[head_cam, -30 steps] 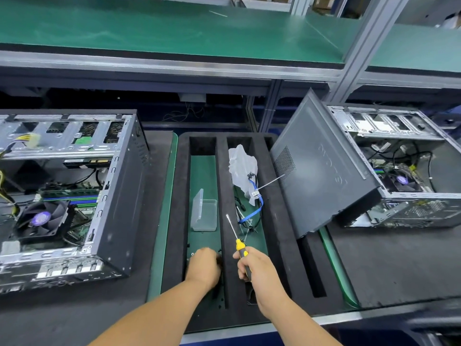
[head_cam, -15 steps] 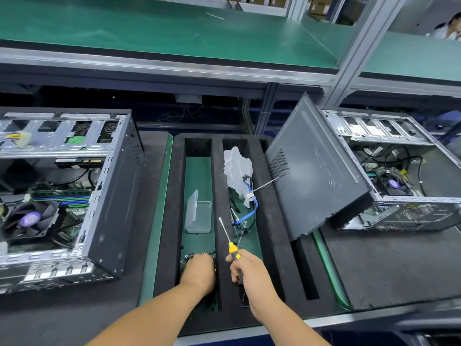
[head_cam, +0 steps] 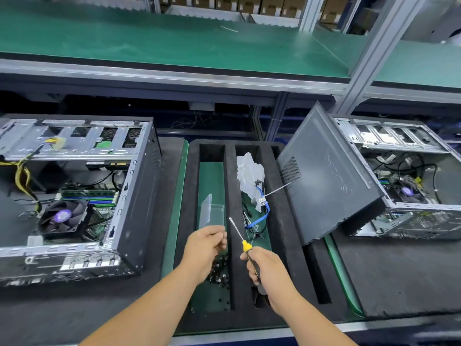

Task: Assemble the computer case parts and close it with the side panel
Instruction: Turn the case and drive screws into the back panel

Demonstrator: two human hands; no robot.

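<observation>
Step in hand: I am thinking I am picking up a screw from the pile of small black screws (head_cam: 219, 269) in the foam tray (head_cam: 282, 221), to fix something on a case.
Left hand (head_cam: 203, 248): it is hovering just above the screws with its fingers (head_cam: 220, 239) curled in and the tips close together. I cannot tell if a screw is pinched there; it is too small to see.
Right hand (head_cam: 265, 268): its fingers are wrapping tight around the handle of the screwdriver (head_cam: 243, 242).
How to do it well: I am wanting just one screw at the left fingertips, head up, and then I am bringing the screwdriver tip to it slowly so it is not dropping back into the pile.
Screwdriver direction: its long line is running from my right fingers up and a bit to the left, with the metal tip pointing away from me, ending just right of my left fingers.
Side panel (head_cam: 326, 176): it is sitting far right of my right fingers, leaning tilted on the open case on the right (head_cam: 409, 176), its low edge on the tray. Its long side is sloping down toward me.
Other case (head_cam: 74, 191): it is lying open on the counter (head_cam: 399, 275), well left of my left fingers.
</observation>
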